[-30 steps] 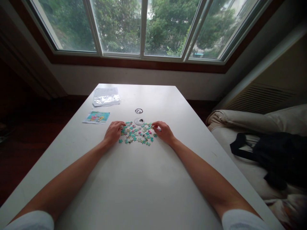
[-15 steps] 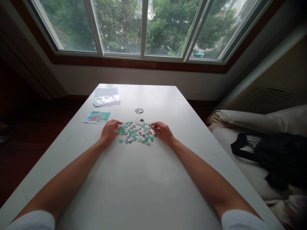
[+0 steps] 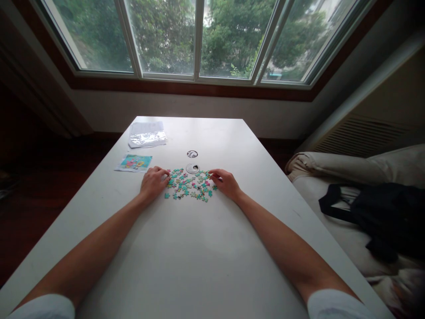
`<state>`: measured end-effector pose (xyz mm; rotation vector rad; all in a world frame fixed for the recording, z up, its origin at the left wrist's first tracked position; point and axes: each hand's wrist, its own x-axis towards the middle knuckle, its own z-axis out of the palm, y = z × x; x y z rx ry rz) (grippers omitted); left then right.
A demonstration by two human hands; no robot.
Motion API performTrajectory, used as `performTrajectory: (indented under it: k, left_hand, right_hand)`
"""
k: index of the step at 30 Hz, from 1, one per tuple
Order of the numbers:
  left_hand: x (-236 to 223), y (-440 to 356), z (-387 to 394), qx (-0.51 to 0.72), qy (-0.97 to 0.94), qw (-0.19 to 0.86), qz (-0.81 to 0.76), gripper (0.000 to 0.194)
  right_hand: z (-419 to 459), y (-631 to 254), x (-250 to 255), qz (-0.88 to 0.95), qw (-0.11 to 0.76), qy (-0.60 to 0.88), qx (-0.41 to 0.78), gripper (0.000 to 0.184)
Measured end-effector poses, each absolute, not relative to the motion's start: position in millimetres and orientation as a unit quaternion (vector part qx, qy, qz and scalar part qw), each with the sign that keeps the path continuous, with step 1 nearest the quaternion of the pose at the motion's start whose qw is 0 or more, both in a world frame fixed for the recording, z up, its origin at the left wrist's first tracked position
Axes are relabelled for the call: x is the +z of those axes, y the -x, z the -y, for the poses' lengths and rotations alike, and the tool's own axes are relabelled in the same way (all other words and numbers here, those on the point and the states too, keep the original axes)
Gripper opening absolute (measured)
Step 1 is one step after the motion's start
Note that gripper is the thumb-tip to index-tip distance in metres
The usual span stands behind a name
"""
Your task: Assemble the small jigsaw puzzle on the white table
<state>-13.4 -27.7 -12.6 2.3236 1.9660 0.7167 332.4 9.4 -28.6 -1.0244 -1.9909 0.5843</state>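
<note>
Many small jigsaw puzzle pieces point(image 3: 187, 186), mostly green and teal with some pink and yellow, lie loosely spread on the white table point(image 3: 199, 248). At the left edge of the spread is my left hand point(image 3: 154, 183), its fingers bent and a gap showing between thumb and forefinger. The fingertips touch or nearly touch the outer pieces. My right hand point(image 3: 226, 182) rests at the opposite edge, fingers curved inward and thumb apart from the forefinger. Pieces lie by its fingertips and partly under its palm. I make out no piece gripped in either hand.
A colourful picture sheet point(image 3: 135, 163) lies left of the pieces, with a clear plastic bag and papers point(image 3: 148, 134) behind it. Two round table fittings point(image 3: 193, 168) sit just beyond the pieces. On the right, a dark bag or garment point(image 3: 388, 217) lies on a pale sofa point(image 3: 318, 190).
My left hand's fingers have shifted slightly to the right over the edge pieces, and the gap by its thumb shows more. The right hand looks nearly unmoved.
</note>
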Motion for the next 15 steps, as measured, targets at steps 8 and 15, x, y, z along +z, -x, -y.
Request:
performTrajectory:
  k: [8, 15]
  left_hand:
    - [-10.4, 11.9, 28.6, 0.224, -0.741, 0.001, -0.633, 0.024]
    - [-10.8, 11.5, 28.0, 0.219, -0.745, 0.005, -0.63, 0.026]
  right_hand:
    - [-8.4, -330.3, -22.8, 0.788, 0.409, 0.394, 0.238, 0.024]
    - [-8.8, -329.4, -22.0, 0.773, 0.425, 0.385, 0.272, 0.024]
